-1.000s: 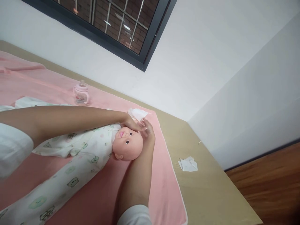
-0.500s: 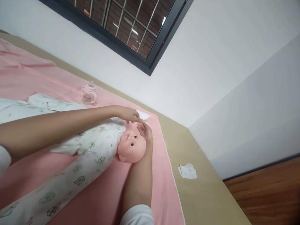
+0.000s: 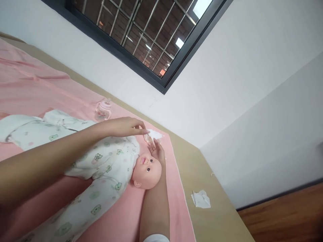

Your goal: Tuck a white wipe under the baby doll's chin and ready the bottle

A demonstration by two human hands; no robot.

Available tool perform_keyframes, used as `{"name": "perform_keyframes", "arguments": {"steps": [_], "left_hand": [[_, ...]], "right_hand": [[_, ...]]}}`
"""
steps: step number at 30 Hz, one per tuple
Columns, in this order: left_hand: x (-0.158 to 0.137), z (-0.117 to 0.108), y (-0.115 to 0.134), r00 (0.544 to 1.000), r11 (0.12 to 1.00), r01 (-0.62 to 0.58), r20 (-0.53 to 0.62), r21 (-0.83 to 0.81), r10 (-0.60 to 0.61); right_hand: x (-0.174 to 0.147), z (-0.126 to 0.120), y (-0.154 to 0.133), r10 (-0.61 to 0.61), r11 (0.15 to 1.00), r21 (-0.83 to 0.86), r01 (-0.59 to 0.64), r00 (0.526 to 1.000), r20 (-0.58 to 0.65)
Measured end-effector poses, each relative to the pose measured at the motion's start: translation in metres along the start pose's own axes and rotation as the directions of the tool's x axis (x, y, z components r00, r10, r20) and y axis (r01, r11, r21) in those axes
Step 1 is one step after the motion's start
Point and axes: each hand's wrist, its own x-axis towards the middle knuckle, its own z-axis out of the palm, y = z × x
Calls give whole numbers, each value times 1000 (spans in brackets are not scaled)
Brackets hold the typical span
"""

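Note:
A bald baby doll point(image 3: 148, 173) in white clothes point(image 3: 111, 158) printed with small green animals lies on its back. Its head rests on my right forearm. My right hand point(image 3: 157, 151) is palm up beyond the head, fingers loosely curled and apart, holding nothing. From the left, my left arm passes over the doll's body. Thumb and finger of my left hand point(image 3: 123, 127) come together at the edge of a white tissue point(image 3: 154, 134); whatever is between them is too small to make out. A clear object point(image 3: 148, 138) lies by the tissue, partly hidden.
A pink baby bottle point(image 3: 103, 110) with handles stands behind my left arm on the pink blanket point(image 3: 174, 201). Crumpled white paper point(image 3: 201, 199) lies on the tan surface point(image 3: 186, 161) to the right. A white wall with a barred window point(image 3: 151, 37) rises behind.
My left hand has moved left, away from my right fingertips, which it was touching. More of the white tissue shows between the hands. The whole view has shifted slightly.

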Motion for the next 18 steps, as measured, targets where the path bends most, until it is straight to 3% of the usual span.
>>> {"name": "perform_keyframes", "arguments": {"steps": [6,8,11,14,18], "left_hand": [[3,0,-9,999,999,45,-4,19,-45],[3,2,-8,1000,1000,20,-5,0,-20],[2,6,-6,994,992,-104,20,-74,106],[0,7,-1,973,956,-216,43,-199,229],[-5,1,4,940,904,-288,88,-315,330]], "right_hand": [[0,-6,-28,-49,991,115,62,993,-109],[-6,-6,-48,-83,992,92,90,993,-79],[-24,2,-86,-113,992,-33,118,985,128],[-46,22,-122,-148,971,-132,198,937,316],[-69,55,-151,-184,933,-192,303,864,468]]}}
